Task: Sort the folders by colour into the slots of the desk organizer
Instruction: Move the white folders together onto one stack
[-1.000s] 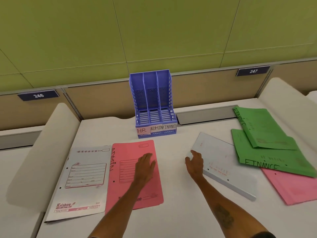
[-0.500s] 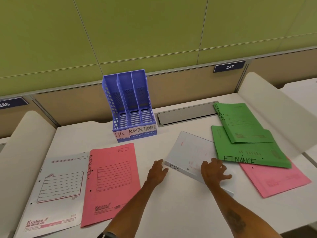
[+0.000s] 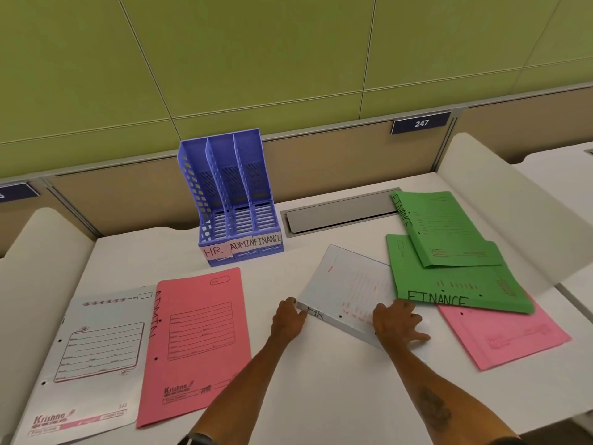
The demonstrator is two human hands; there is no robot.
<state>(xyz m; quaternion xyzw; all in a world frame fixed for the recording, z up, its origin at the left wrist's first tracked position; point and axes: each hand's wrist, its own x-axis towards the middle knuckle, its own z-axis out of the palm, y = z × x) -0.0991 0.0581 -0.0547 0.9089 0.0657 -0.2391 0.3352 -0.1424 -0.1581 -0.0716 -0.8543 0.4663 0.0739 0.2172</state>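
Note:
A blue three-slot desk organizer [image 3: 231, 200], labelled HR, ADMIN and FINANCE, stands at the back of the desk with nothing in its slots. A white folder marked HR [image 3: 348, 284] lies at the centre. My left hand [image 3: 288, 319] curls round its near left corner, and my right hand [image 3: 396, 322] rests on its near right part with fingers spread. Another white folder [image 3: 93, 358] and a pink ADMIN folder [image 3: 199, 335] lie flat on the left. Two green FINANCE folders [image 3: 449, 274] overlap a pink folder [image 3: 510, 338] on the right.
A grey cable flap [image 3: 340, 213] is set into the desk behind the folders. Curved white dividers [image 3: 500, 203] bound the desk on both sides. A partition with a 247 sign [image 3: 421, 123] rises behind the organizer.
My left hand left the pink ADMIN folder and moved right to the HR folder's corner. My right hand slid along that folder's near edge. The camera turned right.

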